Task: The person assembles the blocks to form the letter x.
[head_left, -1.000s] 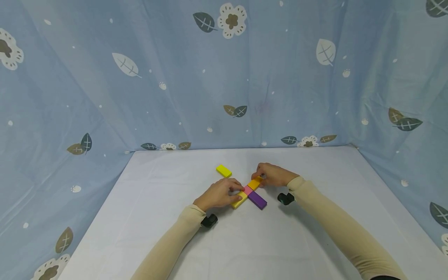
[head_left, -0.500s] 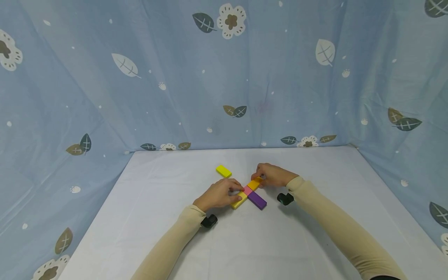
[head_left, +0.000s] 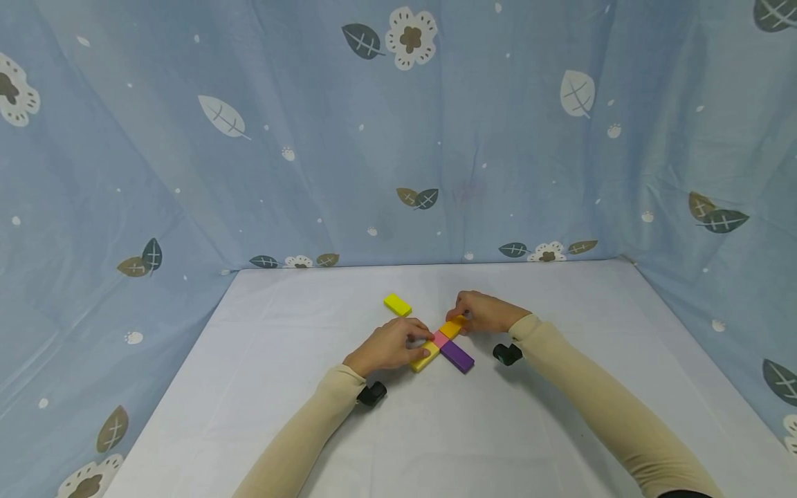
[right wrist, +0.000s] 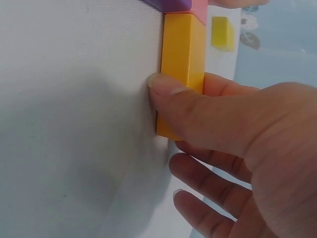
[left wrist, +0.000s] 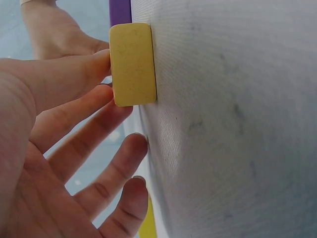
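Observation:
In the head view my left hand [head_left: 389,344] is over a pale yellow block [head_left: 422,359], thumb on it and index fingertip near a small pink block [head_left: 440,338]. The left wrist view shows the thumb and first fingers about that yellow block [left wrist: 132,64], the other fingers spread. My right hand [head_left: 488,311] pinches an orange block [head_left: 454,326] between thumb and fingers, plain in the right wrist view on the orange block [right wrist: 177,47]. Yellow, pink and orange blocks lie in a diagonal row. A purple block [head_left: 457,357] extends from the pink one toward the near right.
A bright yellow block [head_left: 398,304] lies apart, behind the left hand. All blocks lie on a white-covered table [head_left: 398,443]. A blue patterned curtain [head_left: 299,187] stands behind and at both sides. A small dark camera sits at each wrist.

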### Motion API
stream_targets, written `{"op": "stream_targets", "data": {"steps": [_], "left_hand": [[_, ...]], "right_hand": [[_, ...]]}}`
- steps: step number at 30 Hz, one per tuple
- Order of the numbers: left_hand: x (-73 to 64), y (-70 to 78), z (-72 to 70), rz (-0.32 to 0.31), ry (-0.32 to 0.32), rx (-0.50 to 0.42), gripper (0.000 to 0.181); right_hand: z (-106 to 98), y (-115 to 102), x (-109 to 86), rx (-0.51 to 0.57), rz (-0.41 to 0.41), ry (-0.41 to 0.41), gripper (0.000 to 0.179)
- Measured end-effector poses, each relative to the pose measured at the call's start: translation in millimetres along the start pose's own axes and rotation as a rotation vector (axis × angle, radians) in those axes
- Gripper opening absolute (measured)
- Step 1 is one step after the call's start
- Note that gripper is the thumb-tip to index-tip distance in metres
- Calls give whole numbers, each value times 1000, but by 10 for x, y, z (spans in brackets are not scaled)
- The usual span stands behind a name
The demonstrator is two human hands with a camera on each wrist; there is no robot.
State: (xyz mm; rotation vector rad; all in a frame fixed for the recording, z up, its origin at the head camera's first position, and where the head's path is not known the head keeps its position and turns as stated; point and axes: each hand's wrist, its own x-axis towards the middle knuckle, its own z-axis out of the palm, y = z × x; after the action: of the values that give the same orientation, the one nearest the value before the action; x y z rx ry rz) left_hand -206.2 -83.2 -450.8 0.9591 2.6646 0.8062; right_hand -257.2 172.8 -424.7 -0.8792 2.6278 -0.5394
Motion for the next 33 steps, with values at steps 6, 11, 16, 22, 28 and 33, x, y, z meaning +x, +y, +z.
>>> {"op": "stream_targets", "data": {"steps": [6,11,16,22,28,33], "left_hand": [[2,7,0,5,0,-2,33],[4,13,3,-5,1,-3,33],[5,3,6,-4,1,-7,33],[1,5,6,-15,1,-7,32],[1,7,6,-15,1,-3,32],[2,3,3,-16,-2,8,33]], "right_hand": [[0,15,1,11,-8,0,34],[-6,15,-6,7,-10,2,33],[-5,9,-3,20,0,0,33],[12,13,-3,30,18,4,35],[29,34,-9,5,-25,19,38],[28,35,-10,-13,-22,22,46]]}}
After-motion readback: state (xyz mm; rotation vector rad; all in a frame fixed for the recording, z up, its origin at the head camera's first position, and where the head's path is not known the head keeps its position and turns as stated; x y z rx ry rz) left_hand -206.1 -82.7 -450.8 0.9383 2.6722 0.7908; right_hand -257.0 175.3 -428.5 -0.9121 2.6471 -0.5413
